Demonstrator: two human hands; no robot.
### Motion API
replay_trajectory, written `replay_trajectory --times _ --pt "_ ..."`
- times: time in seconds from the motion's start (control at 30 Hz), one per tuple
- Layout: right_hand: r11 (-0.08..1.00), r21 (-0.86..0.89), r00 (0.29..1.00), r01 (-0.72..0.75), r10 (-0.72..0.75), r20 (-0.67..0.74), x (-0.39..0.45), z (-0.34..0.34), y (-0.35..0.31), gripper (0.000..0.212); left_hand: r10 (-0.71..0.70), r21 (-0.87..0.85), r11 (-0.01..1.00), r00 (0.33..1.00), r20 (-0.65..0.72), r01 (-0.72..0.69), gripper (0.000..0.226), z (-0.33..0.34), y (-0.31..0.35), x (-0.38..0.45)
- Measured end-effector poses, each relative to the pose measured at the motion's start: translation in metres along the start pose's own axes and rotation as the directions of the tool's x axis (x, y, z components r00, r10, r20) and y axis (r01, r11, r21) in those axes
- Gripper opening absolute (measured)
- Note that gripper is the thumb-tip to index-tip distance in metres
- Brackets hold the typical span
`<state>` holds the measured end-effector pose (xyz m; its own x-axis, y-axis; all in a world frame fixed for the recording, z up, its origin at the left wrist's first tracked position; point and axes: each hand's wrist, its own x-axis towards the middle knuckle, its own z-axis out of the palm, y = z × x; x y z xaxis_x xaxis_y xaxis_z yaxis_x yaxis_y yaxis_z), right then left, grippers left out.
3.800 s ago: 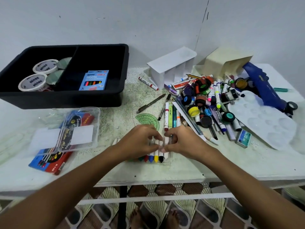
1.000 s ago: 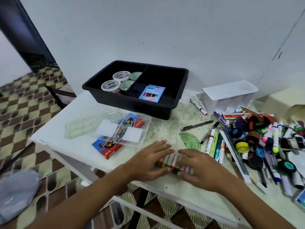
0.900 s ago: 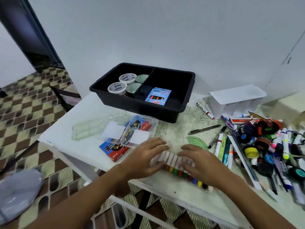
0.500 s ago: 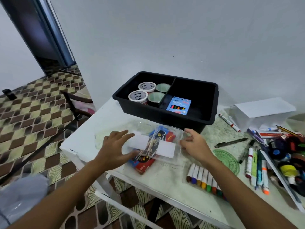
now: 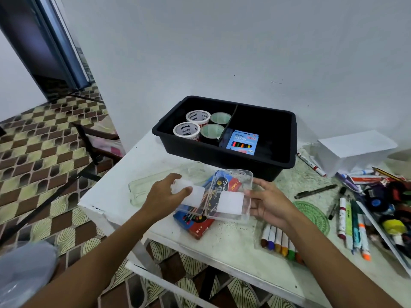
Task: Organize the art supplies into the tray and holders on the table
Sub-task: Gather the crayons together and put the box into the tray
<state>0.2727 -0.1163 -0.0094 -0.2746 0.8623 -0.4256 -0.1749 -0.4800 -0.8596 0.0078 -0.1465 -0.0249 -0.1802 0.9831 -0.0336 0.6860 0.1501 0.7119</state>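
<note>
- Clear plastic case (image 5: 226, 196) sits between the two hands near the table's (image 5: 222, 238) front-left part, lying on top of a red-and-blue marker pack (image 5: 195, 221).
- Left hand (image 5: 164, 195) grips the case's left half, thumb pressed on a white label, fingers curled around the far side.
- Right hand (image 5: 269, 203) holds the case's right edge, fingers loosely spread along the wall.
- Row of loose markers (image 5: 280, 240) lies just beside and toward the viewer from the right hand, long axes running away from the table's front edge, coloured caps toward that edge.
- Judging by this, the case must travel right and nearer to meet the markers; the right hand is the closer one.
- Black tray (image 5: 289, 134) stands behind the case, holding tape rolls (image 5: 192, 124) in its left compartment and a blue neon box (image 5: 242, 142) in its right.
</note>
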Motion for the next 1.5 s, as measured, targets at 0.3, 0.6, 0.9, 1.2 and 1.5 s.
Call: replay_trajectory --times 0.3,0.6,0.9,1.2,1.5 --pt "0.978 0.209 1.000 -0.008 0.003 0.022 -0.026 -0.041 -0.003 0.045 0.115 -0.173 0.982 0.975 0.191 -0.082 0.064 0.001 0.003 -0.016" --pt "0.794 0.606 0.996 -0.037 -0.022 0.090 -0.056 -0.047 0.008 0.069 0.111 -0.583 0.812 0.970 0.216 0.037 0.048 0.020 0.028 -0.031" --pt "0.618 0.785 0.997 -0.042 -0.022 0.070 -0.057 -0.035 0.030 0.087 0.101 -0.723 0.684 0.969 0.226 0.097 0.087 0.024 0.029 -0.037" --pt "0.617 0.772 0.913 -0.151 -0.213 0.349 -0.061 -0.042 0.042 0.089 0.224 -0.699 0.715 0.955 0.194 -0.026 0.064 0.036 0.034 -0.041" --pt "0.631 0.764 0.923 -0.136 -0.199 0.329 -0.064 -0.063 0.047 0.079 0.322 -0.340 0.909 0.926 0.198 -0.243 0.084 0.043 0.035 -0.030"
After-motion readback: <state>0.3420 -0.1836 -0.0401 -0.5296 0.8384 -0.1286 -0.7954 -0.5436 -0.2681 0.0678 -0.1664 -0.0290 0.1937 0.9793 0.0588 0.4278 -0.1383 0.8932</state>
